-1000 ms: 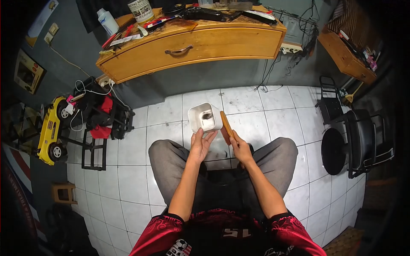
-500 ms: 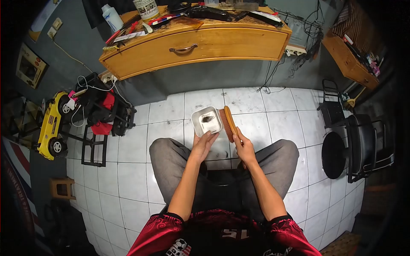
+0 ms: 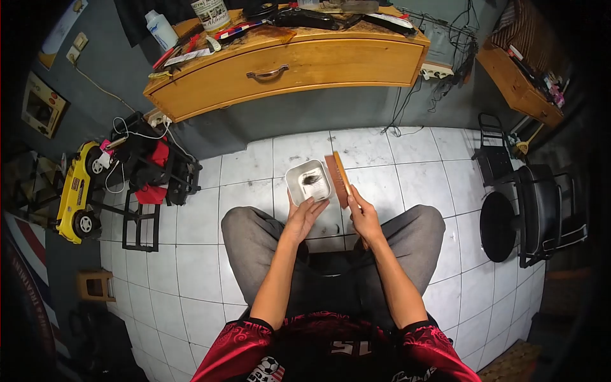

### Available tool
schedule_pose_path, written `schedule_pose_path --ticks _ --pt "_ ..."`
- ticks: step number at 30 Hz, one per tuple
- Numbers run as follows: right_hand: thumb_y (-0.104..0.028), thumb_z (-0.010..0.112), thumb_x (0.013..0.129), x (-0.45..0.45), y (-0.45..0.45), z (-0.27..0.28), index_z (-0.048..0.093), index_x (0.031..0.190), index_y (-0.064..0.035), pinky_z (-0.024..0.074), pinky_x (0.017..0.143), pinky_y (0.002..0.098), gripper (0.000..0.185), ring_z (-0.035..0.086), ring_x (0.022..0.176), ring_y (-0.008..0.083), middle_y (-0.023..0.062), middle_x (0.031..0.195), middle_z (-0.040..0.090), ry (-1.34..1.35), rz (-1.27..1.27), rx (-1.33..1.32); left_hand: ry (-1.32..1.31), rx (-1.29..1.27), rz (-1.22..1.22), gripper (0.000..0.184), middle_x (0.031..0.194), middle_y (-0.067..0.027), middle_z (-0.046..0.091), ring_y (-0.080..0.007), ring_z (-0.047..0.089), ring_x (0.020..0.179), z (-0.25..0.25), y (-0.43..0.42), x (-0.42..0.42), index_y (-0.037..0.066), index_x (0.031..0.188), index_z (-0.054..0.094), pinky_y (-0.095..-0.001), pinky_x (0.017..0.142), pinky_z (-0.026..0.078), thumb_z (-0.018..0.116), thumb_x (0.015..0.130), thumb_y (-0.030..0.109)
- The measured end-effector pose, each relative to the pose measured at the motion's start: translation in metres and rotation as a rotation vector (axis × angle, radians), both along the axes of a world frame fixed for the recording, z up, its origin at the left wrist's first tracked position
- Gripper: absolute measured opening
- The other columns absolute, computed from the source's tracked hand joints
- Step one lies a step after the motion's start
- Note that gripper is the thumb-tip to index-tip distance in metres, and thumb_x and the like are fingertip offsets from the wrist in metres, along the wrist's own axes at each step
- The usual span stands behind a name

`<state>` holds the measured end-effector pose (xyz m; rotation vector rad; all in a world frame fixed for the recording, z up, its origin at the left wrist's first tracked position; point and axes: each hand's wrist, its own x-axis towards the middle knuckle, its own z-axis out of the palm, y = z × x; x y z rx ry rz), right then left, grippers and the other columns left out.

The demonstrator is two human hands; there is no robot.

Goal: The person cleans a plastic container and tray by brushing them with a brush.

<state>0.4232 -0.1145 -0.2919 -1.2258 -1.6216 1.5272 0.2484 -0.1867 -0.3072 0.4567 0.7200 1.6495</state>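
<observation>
My left hand (image 3: 305,218) is closed on a small white square tub (image 3: 291,179), its fingers at the near side and the thumb on the rim. Inside the tub lies a dark clump that looks like hair (image 3: 312,179). Just to the right, my right hand (image 3: 365,219) grips the handle of a wooden brush (image 3: 342,172). The brush stands slanted, its brownish bristles facing left towards the tub. Whether the bristles touch the rim I cannot tell. Both things are held above the floor, between my knees.
A wooden drawer cabinet (image 3: 293,67) with clippers and a white bottle (image 3: 161,30) on top stands ahead. Dark bits lie on the white tiled floor (image 3: 210,267). At left are a yellow toy car (image 3: 77,191) and black frames; at right, a black chair (image 3: 534,210).
The brush has turned slightly in my right hand, so more of its bristle side shows. My left hand and the tub have barely moved. The camera view has shifted a little.
</observation>
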Motion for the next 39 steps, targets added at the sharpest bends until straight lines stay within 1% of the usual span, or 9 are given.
schedule_pose_path --ticks 4,9,12,17,24,29,35,38,39 --pt "-0.038 0.057 0.095 0.002 -0.005 0.014 0.045 0.139 -0.0062 0.0331 0.041 0.0202 0.056 0.036 0.046 0.0037 -0.0009 0.066 0.053 -0.028 -0.093 -0.203 -0.08 0.022 -0.033 0.061 0.138 -0.0185 0.041 -0.0337 0.047 0.124 0.013 0.0 0.004 0.006 0.142 0.023 -0.051 0.109 0.037 0.058 0.093 0.015" --pt "-0.045 0.058 0.093 -0.002 -0.005 0.023 0.047 0.114 -0.0031 0.0294 0.035 0.0206 0.048 0.035 0.04 0.0044 0.0043 0.084 0.054 0.272 -0.102 -0.374 0.653 -0.205 -0.104 0.076 0.138 -0.0151 0.032 -0.0303 0.044 0.124 0.003 0.0 0.017 0.024 0.142 -0.002 -0.0487 0.104 0.041 0.056 0.095 0.013" --pt "-0.046 0.055 0.095 0.002 -0.002 0.02 0.047 0.116 -0.0049 0.0275 0.035 0.0197 0.047 0.033 0.04 0.0043 0.0026 0.091 0.051 0.264 -0.111 -0.333 0.615 -0.333 -0.199 0.084 0.139 -0.0158 0.032 -0.026 0.044 0.123 0.004 0.003 0.019 0.014 0.141 -0.01 -0.0411 0.098 0.045 0.059 0.093 0.012" --pt "-0.048 0.052 0.096 0.011 0.005 0.028 0.048 0.118 -0.0052 0.0292 0.036 0.0218 0.049 0.034 0.04 0.0053 0.0015 0.083 0.051 0.258 -0.115 -0.339 0.3 -0.424 -0.136 0.039 0.117 -0.0094 0.052 -0.0215 0.051 0.111 0.003 -0.004 -0.007 0.01 0.128 0.043 -0.0373 0.089 0.049 0.052 0.098 0.034" --pt "-0.045 0.04 0.101 0.005 0.011 0.002 0.054 0.118 -0.0062 0.0315 0.036 0.022 0.045 0.037 0.039 0.0055 0.0005 0.068 0.049 0.153 -0.309 -0.192 0.253 -0.324 -0.216 0.066 0.128 -0.0133 0.048 -0.0262 0.051 0.116 0.013 -0.007 -0.003 0.014 0.149 0.023 -0.043 0.096 0.048 0.059 0.095 0.025" --pt "-0.04 0.035 0.103 0.014 0.012 0.019 0.049 0.129 -0.0102 0.0284 0.034 0.0216 0.042 0.033 0.04 0.0051 0.0008 0.069 0.046 0.263 -0.251 -0.307 0.193 -0.298 0.036 0.071 0.14 -0.0159 0.037 -0.0312 0.048 0.119 0.021 0.001 -0.006 0.021 0.154 0.003 -0.0442 0.099 0.045 0.041 0.095 0.025" --pt "-0.031 0.036 0.104 0.008 -0.004 0.045 0.023 0.152 -0.0201 0.0301 0.036 0.0195 0.05 0.031 0.043 0.003 -0.0033 0.064 0.04 0.451 -0.063 -0.142 0.219 -0.246 0.08 0.07 0.14 -0.0168 0.038 -0.0328 0.048 0.12 0.012 0.002 -0.008 0.019 0.154 0.004 -0.0448 0.099 0.044 0.04 0.094 0.03" --pt "-0.028 0.039 0.104 0.007 -0.007 0.044 0.028 0.15 -0.0195 0.0309 0.039 0.0188 0.049 0.033 0.046 0.0029 -0.0039 0.063 0.039 0.322 0.097 -0.156 0.233 -0.203 0.117 0.065 0.135 -0.0141 0.044 -0.0295 0.047 0.122 0.022 0.001 -0.002 0.011 0.144 0.027 -0.0468 0.102 0.042 0.048 0.092 0.041" --pt "-0.028 0.044 0.102 0.006 -0.005 0.036 0.035 0.148 -0.0181 0.0429 0.051 0.0225 0.047 0.045 0.054 0.0079 -0.0002 0.067 0.048 0.171 0.136 -0.052 0.231 -0.205 0.114 0.065 0.135 -0.0141 0.044 -0.0295 0.047 0.122 0.016 -0.001 -0.005 0.011 0.144 0.027 -0.0468 0.102 0.042 0.048 0.092 0.041"
